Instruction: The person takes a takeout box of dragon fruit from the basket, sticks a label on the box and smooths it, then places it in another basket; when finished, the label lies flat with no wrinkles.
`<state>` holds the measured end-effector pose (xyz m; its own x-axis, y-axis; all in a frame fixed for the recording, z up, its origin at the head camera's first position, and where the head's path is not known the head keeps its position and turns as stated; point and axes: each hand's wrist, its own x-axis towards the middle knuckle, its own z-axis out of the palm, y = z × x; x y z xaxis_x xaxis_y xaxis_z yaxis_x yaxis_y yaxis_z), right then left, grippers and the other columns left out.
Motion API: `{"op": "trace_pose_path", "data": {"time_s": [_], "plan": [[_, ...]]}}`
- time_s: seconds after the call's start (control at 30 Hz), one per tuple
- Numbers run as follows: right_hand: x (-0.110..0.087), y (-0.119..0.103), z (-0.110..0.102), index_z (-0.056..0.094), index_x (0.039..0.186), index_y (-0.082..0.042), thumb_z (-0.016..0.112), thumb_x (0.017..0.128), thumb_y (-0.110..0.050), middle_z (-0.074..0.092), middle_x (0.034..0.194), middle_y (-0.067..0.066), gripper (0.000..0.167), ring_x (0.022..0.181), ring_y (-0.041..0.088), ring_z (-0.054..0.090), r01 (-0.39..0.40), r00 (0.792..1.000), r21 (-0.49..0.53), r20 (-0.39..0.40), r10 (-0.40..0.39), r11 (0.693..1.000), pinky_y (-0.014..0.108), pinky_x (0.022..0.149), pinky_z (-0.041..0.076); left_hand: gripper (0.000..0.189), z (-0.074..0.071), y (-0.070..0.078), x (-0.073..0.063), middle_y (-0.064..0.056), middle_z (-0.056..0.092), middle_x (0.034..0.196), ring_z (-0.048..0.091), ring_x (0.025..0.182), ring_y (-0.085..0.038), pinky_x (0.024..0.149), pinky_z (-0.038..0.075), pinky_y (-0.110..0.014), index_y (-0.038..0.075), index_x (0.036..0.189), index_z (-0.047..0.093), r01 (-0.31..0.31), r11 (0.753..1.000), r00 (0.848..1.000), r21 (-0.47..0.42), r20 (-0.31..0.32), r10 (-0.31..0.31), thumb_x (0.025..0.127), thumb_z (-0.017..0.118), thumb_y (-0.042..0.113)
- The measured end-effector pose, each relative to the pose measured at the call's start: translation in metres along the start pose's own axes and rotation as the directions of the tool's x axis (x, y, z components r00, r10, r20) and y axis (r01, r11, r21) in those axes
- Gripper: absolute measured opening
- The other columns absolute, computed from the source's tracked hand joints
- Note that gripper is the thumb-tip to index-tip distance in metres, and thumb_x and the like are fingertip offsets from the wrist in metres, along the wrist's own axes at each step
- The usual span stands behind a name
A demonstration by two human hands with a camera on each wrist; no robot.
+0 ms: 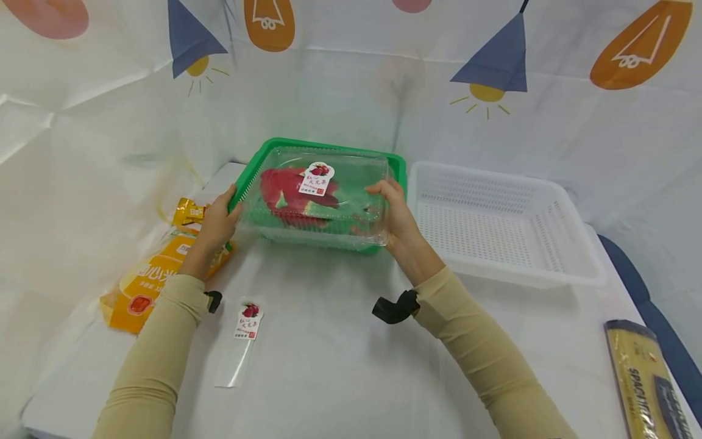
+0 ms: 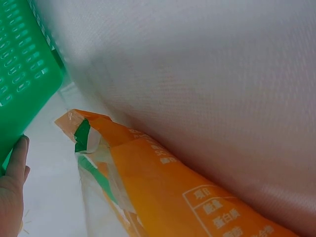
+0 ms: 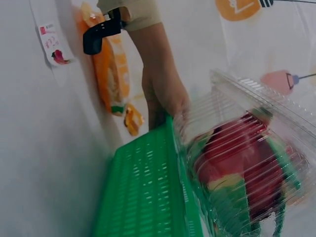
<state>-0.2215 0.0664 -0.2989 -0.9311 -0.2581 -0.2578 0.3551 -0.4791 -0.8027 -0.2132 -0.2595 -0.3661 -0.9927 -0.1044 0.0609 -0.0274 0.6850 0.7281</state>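
Observation:
A clear plastic box [image 1: 351,164] with a printed label [image 1: 317,178] on its lid holds red dragon fruit [image 1: 290,195]. The box sits at the mouth of a green basket [image 1: 403,166], tilted toward the front. My right hand [image 1: 403,219] grips the box's right side, with fingertips over the lid. At the basket's left side, my left hand [image 1: 216,222] holds the rim; in the left wrist view its fingers [image 2: 19,158] press against the green wall. The right wrist view shows the left hand [image 3: 168,94] close to both basket rim and box.
A white perforated basket [image 1: 471,244] stands to the right. Left lie an orange snack bag [image 1: 159,274] and a small yellow packet [image 1: 188,211]. A clear strip with a label [image 1: 248,321] lies in front. A spaghetti pack [image 1: 647,378] is at the right edge.

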Motion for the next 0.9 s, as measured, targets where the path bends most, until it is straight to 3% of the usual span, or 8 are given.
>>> {"op": "trace_pose_path", "data": {"time_s": [0.37,0.9], "plan": [[0.011,-0.004,0.004,0.011,0.148,-0.031,0.054,0.082,-0.011,0.015,0.148,0.009,0.081,0.125,0.048,0.031,-0.002,1.000,0.012,-0.009,0.002,1.000,0.065,0.091,0.036,0.057,0.000,-0.001,0.001,-0.027,0.018,0.151,0.028,0.130,-0.041,0.107,0.020,-0.054,-0.001,0.150,0.009,-0.013,1.000,1.000,0.006,-0.005,0.013,0.104,0.031,0.026],[0.027,-0.007,0.013,0.017,0.143,-0.031,0.057,0.082,-0.009,0.013,0.150,0.004,0.076,0.129,0.048,0.026,-0.004,1.000,0.053,-0.020,0.005,0.999,0.066,0.095,0.030,0.057,0.002,-0.006,-0.001,-0.026,0.015,0.152,0.017,0.137,-0.040,0.110,0.016,-0.051,-0.003,0.150,0.011,-0.034,0.999,0.999,-0.009,-0.016,0.034,0.104,0.032,0.025]]}}
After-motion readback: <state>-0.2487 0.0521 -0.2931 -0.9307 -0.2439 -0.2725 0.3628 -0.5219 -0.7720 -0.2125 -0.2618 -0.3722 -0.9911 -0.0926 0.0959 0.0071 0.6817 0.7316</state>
